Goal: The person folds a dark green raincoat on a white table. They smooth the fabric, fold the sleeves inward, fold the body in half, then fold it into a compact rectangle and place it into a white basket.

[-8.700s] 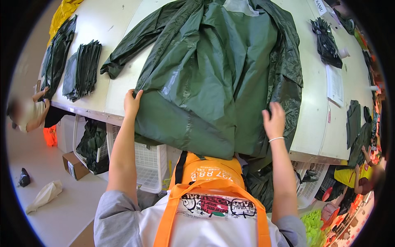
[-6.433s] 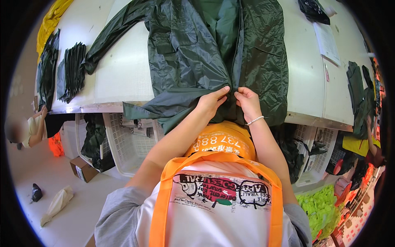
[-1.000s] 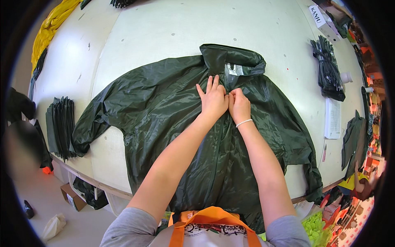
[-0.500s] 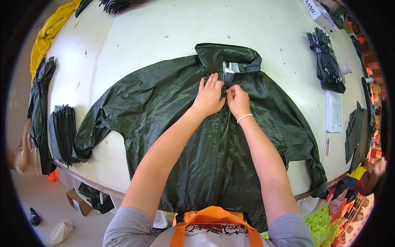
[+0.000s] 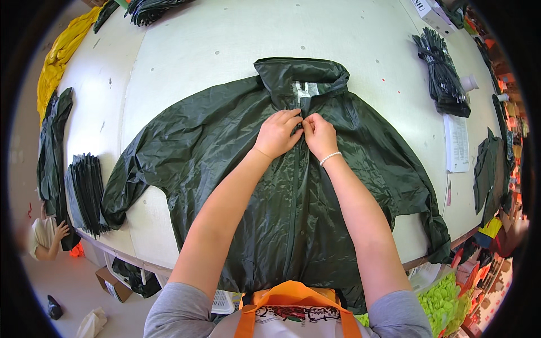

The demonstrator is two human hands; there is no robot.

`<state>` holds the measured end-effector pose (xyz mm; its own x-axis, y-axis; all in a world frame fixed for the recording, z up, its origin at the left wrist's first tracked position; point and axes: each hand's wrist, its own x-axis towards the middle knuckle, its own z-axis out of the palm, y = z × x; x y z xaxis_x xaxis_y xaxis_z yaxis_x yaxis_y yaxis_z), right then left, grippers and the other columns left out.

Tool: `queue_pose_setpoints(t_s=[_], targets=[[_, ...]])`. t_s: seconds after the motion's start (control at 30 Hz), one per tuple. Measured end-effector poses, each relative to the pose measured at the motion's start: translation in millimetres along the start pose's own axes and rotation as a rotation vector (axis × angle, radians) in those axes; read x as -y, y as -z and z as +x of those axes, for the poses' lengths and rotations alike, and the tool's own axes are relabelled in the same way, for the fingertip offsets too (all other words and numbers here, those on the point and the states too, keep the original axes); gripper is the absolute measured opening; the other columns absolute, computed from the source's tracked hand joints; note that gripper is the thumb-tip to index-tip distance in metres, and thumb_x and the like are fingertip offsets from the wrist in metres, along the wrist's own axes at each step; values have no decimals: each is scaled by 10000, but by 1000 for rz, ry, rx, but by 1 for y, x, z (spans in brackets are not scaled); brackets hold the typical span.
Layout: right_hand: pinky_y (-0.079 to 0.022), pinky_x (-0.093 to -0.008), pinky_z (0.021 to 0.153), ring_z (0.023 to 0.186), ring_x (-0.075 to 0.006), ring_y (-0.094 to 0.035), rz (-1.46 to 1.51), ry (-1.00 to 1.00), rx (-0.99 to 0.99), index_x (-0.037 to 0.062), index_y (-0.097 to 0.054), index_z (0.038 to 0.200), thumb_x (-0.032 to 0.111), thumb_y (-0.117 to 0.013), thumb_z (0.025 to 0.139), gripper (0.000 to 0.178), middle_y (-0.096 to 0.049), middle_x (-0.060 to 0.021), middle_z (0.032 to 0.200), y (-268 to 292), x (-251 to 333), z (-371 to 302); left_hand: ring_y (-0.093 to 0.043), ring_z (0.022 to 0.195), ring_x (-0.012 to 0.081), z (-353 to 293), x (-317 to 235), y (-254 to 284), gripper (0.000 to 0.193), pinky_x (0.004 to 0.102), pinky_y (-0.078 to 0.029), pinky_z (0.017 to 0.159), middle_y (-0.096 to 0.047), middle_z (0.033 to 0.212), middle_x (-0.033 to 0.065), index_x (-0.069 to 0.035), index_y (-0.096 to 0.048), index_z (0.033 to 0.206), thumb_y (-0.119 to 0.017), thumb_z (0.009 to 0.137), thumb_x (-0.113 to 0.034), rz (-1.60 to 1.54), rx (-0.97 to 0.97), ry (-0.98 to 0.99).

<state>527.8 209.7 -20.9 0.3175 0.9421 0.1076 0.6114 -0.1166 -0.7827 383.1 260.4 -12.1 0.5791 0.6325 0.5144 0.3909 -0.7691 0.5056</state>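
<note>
A dark green rain jacket (image 5: 225,146) lies spread flat, front up, on a white table (image 5: 225,50), sleeves out to both sides and collar (image 5: 298,73) at the far end. My left hand (image 5: 277,133) and my right hand (image 5: 320,135) meet on the jacket's front closure just below the collar. Both pinch the fabric at the centre seam, fingers closed on it. A bead bracelet circles my right wrist. The jacket's hem hangs over the table's near edge.
Stacks of folded dark garments lie at the left edge (image 5: 84,191) and far right (image 5: 442,67). A yellow garment (image 5: 59,53) lies at the far left, a paper sheet (image 5: 457,143) at the right. Another person (image 5: 45,239) stands at the lower left.
The jacket went from hanging at the table edge to lying flat, and my hands have moved along the front closure toward the collar. In the last second they barely shifted.
</note>
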Motion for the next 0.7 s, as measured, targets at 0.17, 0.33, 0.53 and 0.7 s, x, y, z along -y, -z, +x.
queue_pose_setpoints(t_s=[0.17,0.33,0.53,0.7], targets=[[-493,-401,631,698,-337,-633,31,-109,79,43,-597,804,160,-620,836,123,-651,-144,719,6,7,1,-622,936,291,0,1,-2,149,373,-514,794,-653,1038,110,-34,-654,897,-678,772,-112,-30,-25,11],[-497,-423,655,730,-356,-629,-96,-37,23,36,-595,796,190,-615,841,161,-651,-163,748,0,5,-1,-628,901,311,-4,5,-8,121,385,-514,787,-642,1058,118,-31,-606,912,-636,807,-85,30,-23,3],[-495,-454,672,760,-376,-628,-189,-99,98,36,-569,828,243,-551,883,215,-642,-178,748,5,15,10,-629,904,320,-8,4,-11,117,389,-516,780,-632,1071,129,-36,-574,921,-618,817,-67,63,-52,-15],[-502,-490,665,728,-410,-624,-356,-104,58,21,-551,819,274,-516,889,265,-633,-215,739,-5,17,9,-631,912,315,-9,6,-14,115,390,-516,792,-634,1074,125,-36,-574,893,-633,800,-69,50,-51,19]])
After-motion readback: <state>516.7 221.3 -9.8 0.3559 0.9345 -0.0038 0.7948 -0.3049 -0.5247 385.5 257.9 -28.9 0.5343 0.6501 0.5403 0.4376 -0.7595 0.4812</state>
